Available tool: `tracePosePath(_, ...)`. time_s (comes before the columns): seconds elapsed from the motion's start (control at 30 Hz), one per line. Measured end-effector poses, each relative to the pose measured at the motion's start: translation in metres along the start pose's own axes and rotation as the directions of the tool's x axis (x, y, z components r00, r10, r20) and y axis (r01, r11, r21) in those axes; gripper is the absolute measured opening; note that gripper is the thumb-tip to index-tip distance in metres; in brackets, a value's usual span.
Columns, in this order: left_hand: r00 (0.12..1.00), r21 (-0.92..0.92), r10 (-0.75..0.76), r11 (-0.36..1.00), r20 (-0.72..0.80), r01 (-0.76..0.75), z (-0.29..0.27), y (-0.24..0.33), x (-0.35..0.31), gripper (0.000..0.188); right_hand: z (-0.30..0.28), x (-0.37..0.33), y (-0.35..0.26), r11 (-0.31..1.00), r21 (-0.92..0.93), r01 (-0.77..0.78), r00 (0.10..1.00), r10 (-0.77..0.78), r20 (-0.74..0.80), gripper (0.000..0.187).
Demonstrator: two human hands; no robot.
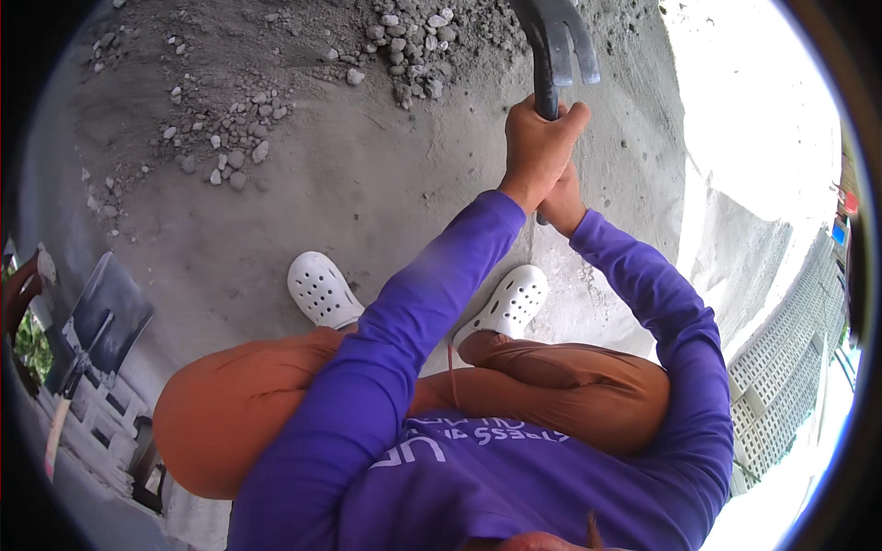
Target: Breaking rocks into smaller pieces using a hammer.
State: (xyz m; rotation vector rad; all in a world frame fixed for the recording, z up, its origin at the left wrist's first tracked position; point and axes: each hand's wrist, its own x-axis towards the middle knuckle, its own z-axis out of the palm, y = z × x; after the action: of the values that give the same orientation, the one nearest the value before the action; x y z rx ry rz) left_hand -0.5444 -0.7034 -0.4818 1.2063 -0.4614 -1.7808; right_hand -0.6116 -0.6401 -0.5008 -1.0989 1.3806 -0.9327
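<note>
My left hand (pixel 536 151) is wrapped round the dark handle of a claw hammer (pixel 559 50), close below its head. The two prongs of the claw curve down toward me, and the upper edge of the picture cuts off part of the head. Lower on the same handle, my right hand (pixel 564 200) is closed, partly hidden behind the left hand and wrist. The butt of the handle shows just under my hands. Both arms reach forward in purple sleeves, and the hammer is held up above the grey ground.
Grey ground (pixel 386 174) bears loose stones (pixel 418 46) ahead and more stones (pixel 241 151) to the left. I squat in white clogs (pixel 322 286). At left are a shovel (pixel 106 317) and grey openwork blocks (pixel 101 418); at right, stacked perforated blocks (pixel 781 367). Part of another person (pixel 28 285) shows far left.
</note>
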Motion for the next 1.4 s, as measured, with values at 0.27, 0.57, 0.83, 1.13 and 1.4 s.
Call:
tracePosePath(0.27,0.888,-0.129,-0.418,0.908,-0.193,0.399,-0.036,-0.028,0.048,0.027,0.01,0.023,0.022,0.663,-0.035,-0.748,0.662,0.749,0.04,0.02)
tracePosePath(0.57,0.954,0.071,0.258,0.96,0.153,-0.271,0.02,0.05,-0.009,0.032,-0.002,0.018,-0.023,0.825,-0.468,0.317,0.932,-0.362,-0.007,0.023)
tracePosePath(0.83,0.904,-0.171,-0.42,0.899,-0.079,0.403,-0.054,-0.022,0.044,0.029,0.03,0.023,0.021,0.663,-0.068,-0.745,0.666,0.745,-0.033,0.016)
tracePosePath(1.13,0.984,0.134,0.157,0.977,0.08,-0.167,0.007,0.037,-0.002,0.032,0.002,0.022,0.01,0.931,-0.266,0.249,0.962,-0.27,-0.044,0.024)
tracePosePath(1.4,0.909,-0.128,-0.407,0.91,-0.087,0.395,-0.048,-0.034,0.046,0.03,0.015,0.018,0.033,0.668,-0.009,-0.744,0.666,0.743,0.058,0.018)
